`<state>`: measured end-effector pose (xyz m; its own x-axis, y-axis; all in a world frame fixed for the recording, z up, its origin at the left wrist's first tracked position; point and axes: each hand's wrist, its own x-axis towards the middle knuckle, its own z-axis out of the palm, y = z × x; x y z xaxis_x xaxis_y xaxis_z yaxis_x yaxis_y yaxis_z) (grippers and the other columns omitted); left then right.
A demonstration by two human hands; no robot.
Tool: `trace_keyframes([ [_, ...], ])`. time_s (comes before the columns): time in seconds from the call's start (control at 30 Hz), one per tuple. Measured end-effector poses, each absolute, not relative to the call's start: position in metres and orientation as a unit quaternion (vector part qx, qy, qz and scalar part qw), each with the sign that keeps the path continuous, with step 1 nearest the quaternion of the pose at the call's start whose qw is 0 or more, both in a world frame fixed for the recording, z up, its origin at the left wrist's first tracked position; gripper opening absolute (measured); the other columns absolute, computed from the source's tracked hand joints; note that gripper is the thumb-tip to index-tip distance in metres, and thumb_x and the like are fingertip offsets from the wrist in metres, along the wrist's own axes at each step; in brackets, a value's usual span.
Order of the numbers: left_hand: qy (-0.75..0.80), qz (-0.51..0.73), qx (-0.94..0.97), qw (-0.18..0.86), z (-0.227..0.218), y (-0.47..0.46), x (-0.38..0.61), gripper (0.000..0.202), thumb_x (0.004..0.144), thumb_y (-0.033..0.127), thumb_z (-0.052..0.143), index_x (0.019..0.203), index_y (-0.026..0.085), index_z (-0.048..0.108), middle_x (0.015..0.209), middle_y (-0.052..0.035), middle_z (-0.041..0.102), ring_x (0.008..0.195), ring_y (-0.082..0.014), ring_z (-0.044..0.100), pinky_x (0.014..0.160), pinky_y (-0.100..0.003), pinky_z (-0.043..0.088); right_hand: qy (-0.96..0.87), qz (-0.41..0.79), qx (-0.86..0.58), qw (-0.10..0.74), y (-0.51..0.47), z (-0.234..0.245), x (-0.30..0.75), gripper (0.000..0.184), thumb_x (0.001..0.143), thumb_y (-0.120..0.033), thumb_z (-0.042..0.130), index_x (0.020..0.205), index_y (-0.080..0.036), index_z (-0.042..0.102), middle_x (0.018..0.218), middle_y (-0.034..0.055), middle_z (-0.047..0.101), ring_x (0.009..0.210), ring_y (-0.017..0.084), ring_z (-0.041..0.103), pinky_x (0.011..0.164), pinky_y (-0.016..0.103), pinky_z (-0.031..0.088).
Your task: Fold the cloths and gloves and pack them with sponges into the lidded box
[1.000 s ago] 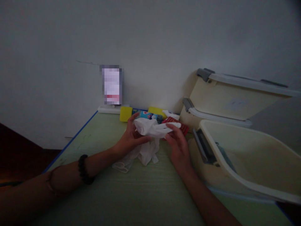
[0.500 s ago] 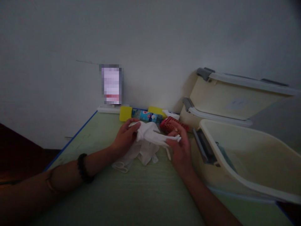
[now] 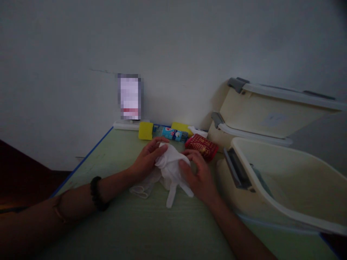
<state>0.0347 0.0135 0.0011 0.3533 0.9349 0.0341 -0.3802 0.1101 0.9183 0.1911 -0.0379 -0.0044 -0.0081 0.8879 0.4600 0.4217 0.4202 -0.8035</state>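
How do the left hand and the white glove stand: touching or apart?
Touching. The head view shows the left hand pinching the bunched left edge of the white glove, with no gap between them.

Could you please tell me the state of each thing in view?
Held glove: crumpled, part hanging down.
Lower glove: lying crumpled underneath.
Left hand: gripping that upper glove.
Right hand: touching it; grip unclear.
Bottle: lying on its side.
Packet: lying down; sealed or open unclear.
Phone: upright, screen lit.
Front box: open.
Rear container: open or shut unclear.

Printing on red packet (image 3: pixel 201 146) and bottle (image 3: pixel 171 133) is unreadable.
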Motion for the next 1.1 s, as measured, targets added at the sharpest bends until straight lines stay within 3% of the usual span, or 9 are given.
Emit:
trace_keyframes([
  [0.07, 0.268, 0.484, 0.476, 0.684, -0.001, 0.013, 0.034, 0.026, 0.072, 0.027, 0.061, 0.095, 0.023, 0.049, 0.076, 0.0032, 0.055, 0.057, -0.0076, 0.053, 0.049, -0.017, 0.042, -0.642, 0.266, -0.488, 0.528, -0.039, -0.003, 0.192, 0.013, 0.079, -0.029, 0.049, 0.072, -0.019, 0.054, 0.082, 0.0018, 0.055, 0.078, 0.015, 0.052, 0.071, 0.028, 0.042],
  [0.13, 0.243, 0.479, 0.500, 0.680, -0.003, 0.012, 0.033, 0.040, 0.070, 0.022, 0.064, 0.104, 0.026, 0.043, 0.094, 0.0010, 0.053, 0.072, -0.0111, 0.056, 0.059, -0.022, 0.048, -0.592, 0.317, -0.495, 0.552, -0.038, -0.002, 0.194, 0.017, 0.081, -0.034, 0.046, 0.072, -0.020, 0.052, 0.066, -0.0021, 0.050, 0.060, 0.012, 0.047, 0.053, 0.023, 0.038],
  [0.23, 0.228, 0.465, 0.536, 0.667, -0.006, 0.009, 0.034, 0.050, 0.062, 0.011, 0.069, 0.098, 0.028, 0.039, 0.102, 0.0019, 0.047, 0.087, -0.0134, 0.055, 0.071, -0.028, 0.049, -0.538, 0.354, -0.505, 0.574, -0.037, -0.003, 0.194, 0.021, 0.079, -0.039, 0.048, 0.069, -0.020, 0.048, 0.056, -0.0052, 0.040, 0.049, 0.009, 0.036, 0.042, 0.020, 0.029],
  [0.33, 0.238, 0.476, 0.552, 0.642, -0.006, 0.009, 0.035, 0.046, 0.058, 0.007, 0.070, 0.088, 0.024, 0.040, 0.101, 0.0025, 0.047, 0.085, -0.0113, 0.053, 0.072, -0.026, 0.047, -0.519, 0.359, -0.508, 0.586, -0.038, -0.003, 0.192, 0.022, 0.078, -0.040, 0.048, 0.068, -0.020, 0.046, 0.055, -0.0057, 0.038, 0.048, 0.009, 0.034, 0.042, 0.020, 0.027],
  [0.5, 0.318, 0.511, 0.556, 0.574, -0.006, 0.019, 0.034, 0.018, 0.067, 0.016, 0.063, 0.067, 0.017, 0.046, 0.077, 0.0021, 0.050, 0.073, -0.0095, 0.052, 0.066, -0.021, 0.044, -0.492, 0.362, -0.504, 0.611, -0.041, -0.002, 0.190, 0.025, 0.078, -0.043, 0.047, 0.066, -0.022, 0.043, 0.054, -0.0060, 0.035, 0.047, 0.010, 0.031, 0.041, 0.021, 0.026],
  [0.67, 0.282, 0.463, 0.580, 0.607, -0.003, 0.017, 0.032, 0.012, 0.076, 0.028, 0.053, 0.078, 0.016, 0.055, 0.078, -0.0010, 0.055, 0.072, -0.0128, 0.054, 0.066, -0.026, 0.044, -0.491, 0.379, -0.496, 0.607, -0.042, -0.001, 0.191, 0.025, 0.078, -0.043, 0.048, 0.067, -0.022, 0.043, 0.056, -0.0058, 0.036, 0.047, 0.009, 0.032, 0.041, 0.021, 0.027],
  [0.8, 0.288, 0.411, 0.602, 0.621, -0.001, 0.009, 0.033, 0.015, 0.069, 0.024, 0.063, 0.081, 0.016, 0.057, 0.078, -0.0014, 0.059, 0.071, -0.0137, 0.056, 0.066, -0.026, 0.044, -0.533, 0.365, -0.501, 0.576, -0.042, 0.001, 0.191, 0.022, 0.078, -0.041, 0.048, 0.069, -0.021, 0.047, 0.057, -0.0049, 0.041, 0.050, 0.010, 0.037, 0.044, 0.021, 0.031],
  [0.97, 0.316, 0.492, 0.539, 0.607, -0.003, 0.015, 0.034, 0.007, 0.071, 0.020, 0.062, 0.074, 0.017, 0.057, 0.070, 0.0021, 0.058, 0.064, -0.0089, 0.054, 0.061, -0.020, 0.043, -0.459, 0.392, -0.497, 0.623, -0.035, -0.004, 0.193, 0.023, 0.077, -0.042, 0.049, 0.067, -0.022, 0.047, 0.059, -0.0044, 0.045, 0.055, 0.012, 0.043, 0.048, 0.022, 0.034],
  [1.1, 0.282, 0.516, 0.442, 0.677, -0.006, 0.021, 0.035, 0.014, 0.069, 0.020, 0.063, 0.078, 0.017, 0.053, 0.069, 0.0015, 0.061, 0.065, -0.0102, 0.057, 0.064, -0.022, 0.045, -0.379, 0.388, -0.520, 0.660, -0.030, -0.004, 0.194, 0.025, 0.076, -0.046, 0.047, 0.070, -0.022, 0.050, 0.065, -0.0028, 0.052, 0.063, 0.013, 0.051, 0.054, 0.023, 0.038],
])
